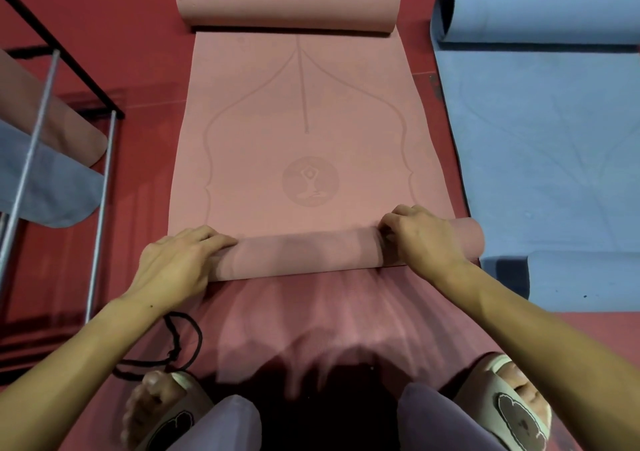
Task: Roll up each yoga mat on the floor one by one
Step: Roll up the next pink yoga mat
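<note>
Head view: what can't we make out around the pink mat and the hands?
- Left hand: fingertips on the pink mat; the hand covers that end of the near roll.
- Right hand: fingertips curled out of sight on the roll.
- Blue mat: right part cut off by the frame edge.
- Rack: top and left side cut off; its mats only partly show.
- Black cord: one end hidden behind the left foot.
</note>
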Action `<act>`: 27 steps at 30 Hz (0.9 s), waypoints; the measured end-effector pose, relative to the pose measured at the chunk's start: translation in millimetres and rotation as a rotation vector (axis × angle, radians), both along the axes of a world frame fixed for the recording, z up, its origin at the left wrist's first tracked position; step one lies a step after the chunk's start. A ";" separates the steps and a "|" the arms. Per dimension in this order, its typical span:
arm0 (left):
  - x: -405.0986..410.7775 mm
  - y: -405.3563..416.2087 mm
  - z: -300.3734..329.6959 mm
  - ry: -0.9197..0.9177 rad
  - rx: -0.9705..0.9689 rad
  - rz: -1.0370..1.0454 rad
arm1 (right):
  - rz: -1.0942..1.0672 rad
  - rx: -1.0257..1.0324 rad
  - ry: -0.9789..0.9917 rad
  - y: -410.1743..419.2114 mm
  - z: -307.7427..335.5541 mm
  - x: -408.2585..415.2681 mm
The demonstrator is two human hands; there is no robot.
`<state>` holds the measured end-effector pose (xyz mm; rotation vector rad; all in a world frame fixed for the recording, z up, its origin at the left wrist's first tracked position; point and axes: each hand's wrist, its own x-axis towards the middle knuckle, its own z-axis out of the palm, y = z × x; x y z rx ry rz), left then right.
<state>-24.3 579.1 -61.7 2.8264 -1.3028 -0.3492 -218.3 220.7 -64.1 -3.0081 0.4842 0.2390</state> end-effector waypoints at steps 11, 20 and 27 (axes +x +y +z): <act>-8.9 -12.4 6.9 -0.018 -0.002 0.051 | -0.003 0.051 0.009 7.7 -0.7 -7.3; -8.5 -17.0 -12.0 -0.054 -0.020 0.069 | 0.002 -0.004 0.042 18.4 -7.6 -3.9; 1.7 -15.9 -17.1 -0.170 -0.014 0.051 | 0.029 -0.033 0.049 8.7 -13.3 -3.0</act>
